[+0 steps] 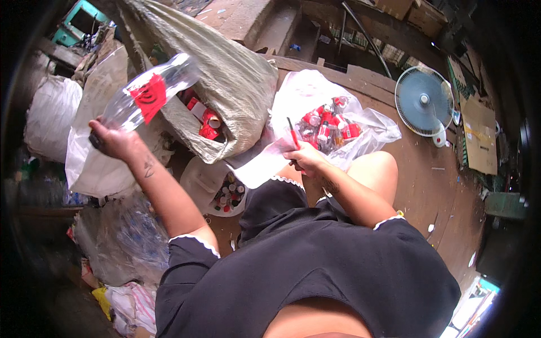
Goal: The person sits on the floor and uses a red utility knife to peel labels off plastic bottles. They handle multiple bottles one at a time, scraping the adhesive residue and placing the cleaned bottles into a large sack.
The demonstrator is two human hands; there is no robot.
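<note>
My left hand [114,141] grips the base end of a clear plastic bottle [179,69] with a red label [148,97], raised out to the left. In front of my lap, my right hand [307,159] holds a thin red-handled tool [293,136], its narrow dark end pointing up; the exact kind is unclear. A white flexible sheet [258,170] hangs from the same hand. Beyond that hand, a translucent plastic bag [296,91] contains several small bottles with red labels [325,120]. A woven sack [241,80] gapes at centre left, showing red-and-white pieces [209,124] inside.
A white container [196,181] with several bottle caps [230,195] stands left of my legs. An electric fan [424,100] is at the right, near flattened cardboard [479,135]. White sacks [53,116] and plastic sheeting [122,236] crowd the left. Wooden boards [427,186] form the floor.
</note>
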